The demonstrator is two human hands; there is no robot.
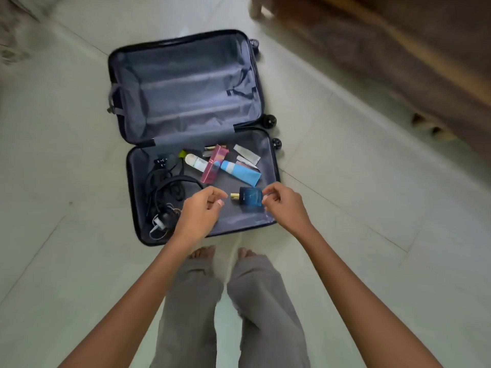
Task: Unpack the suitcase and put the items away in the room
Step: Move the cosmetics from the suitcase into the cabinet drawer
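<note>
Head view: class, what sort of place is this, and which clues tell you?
Probably a bedroom or hotel room: an open suitcase lies on a pale tiled floor near wooden furniture.

I stand barefoot on pale tiles (pixel 358 248), the suitcase (pixel 186 83) open flat at my 12 o'clock. Its far half shows grey lining; the near half holds small things. My left hand (pixel 200 208) and right hand (pixel 285 205) hover over it, fingers loosely curled, holding nothing, with a blue bottle (pixel 248 198) lying between them. A blue tube (pixel 240 173) lies at the bottle's 12 o'clock, a pink box (pixel 214 164) at 11, black cables (pixel 164 187) at 9.
</note>
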